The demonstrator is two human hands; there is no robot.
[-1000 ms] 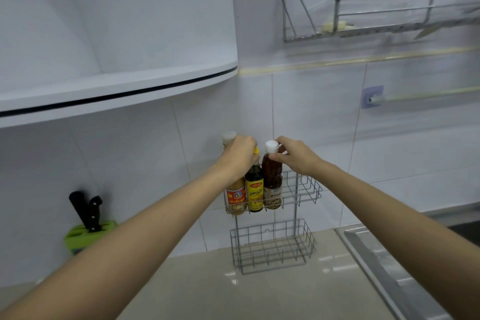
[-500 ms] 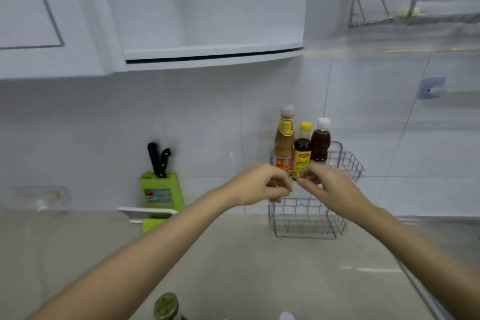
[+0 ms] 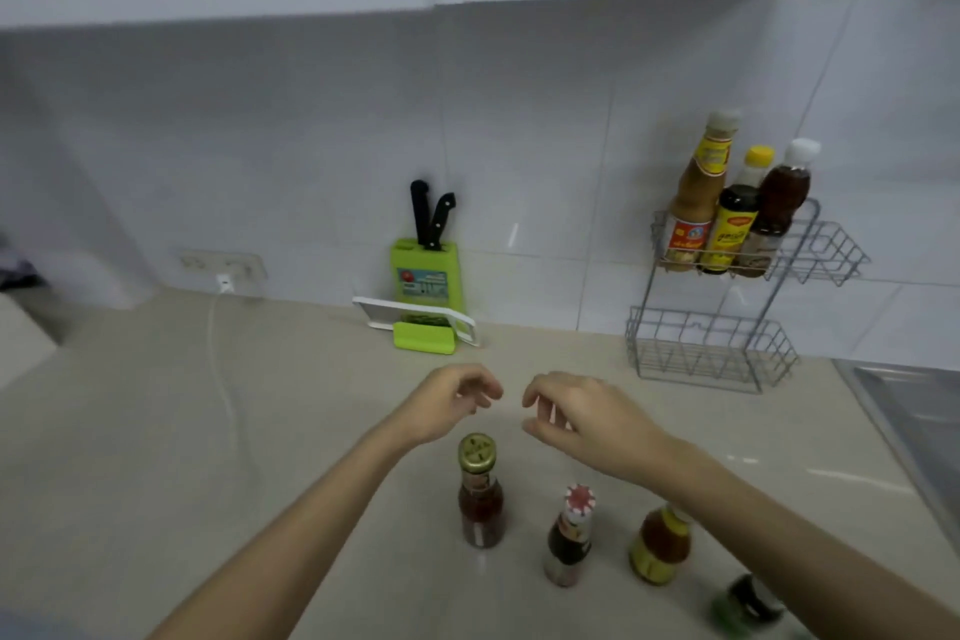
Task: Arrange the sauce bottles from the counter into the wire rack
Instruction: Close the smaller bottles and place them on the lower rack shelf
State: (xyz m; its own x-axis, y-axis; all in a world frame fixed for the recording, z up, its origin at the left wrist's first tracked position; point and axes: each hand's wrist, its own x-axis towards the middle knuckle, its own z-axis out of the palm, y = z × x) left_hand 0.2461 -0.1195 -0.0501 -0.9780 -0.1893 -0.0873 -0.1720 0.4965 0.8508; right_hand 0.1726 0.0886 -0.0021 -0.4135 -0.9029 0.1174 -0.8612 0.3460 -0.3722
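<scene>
A two-tier wire rack (image 3: 815,250) stands against the tiled wall at the right. Its top tier holds three bottles: a tall orange-labelled one (image 3: 698,203), a dark yellow-capped one (image 3: 735,224) and a brown white-capped one (image 3: 779,208). The lower tier (image 3: 711,348) holds nothing. On the counter near me stand a red sauce bottle with a gold cap (image 3: 480,494), a dark bottle with a red-and-white cap (image 3: 570,535) and an orange bottle with a yellow label (image 3: 661,546). My left hand (image 3: 447,403) and right hand (image 3: 582,413) hover above them, fingers curled and apart, holding nothing.
A green knife block (image 3: 426,270) with black-handled knives stands at the wall, a white board (image 3: 410,312) leaning in front of it. A wall socket (image 3: 223,270) with a white cable is at the left. A steel sink edge (image 3: 904,411) runs along the right. A dark green object (image 3: 748,605) lies at the bottom right.
Both hands have come away from the bottles in the rack's top tier and dropped back toward the counter. The view has swung left and down, bringing the counter bottles into sight.
</scene>
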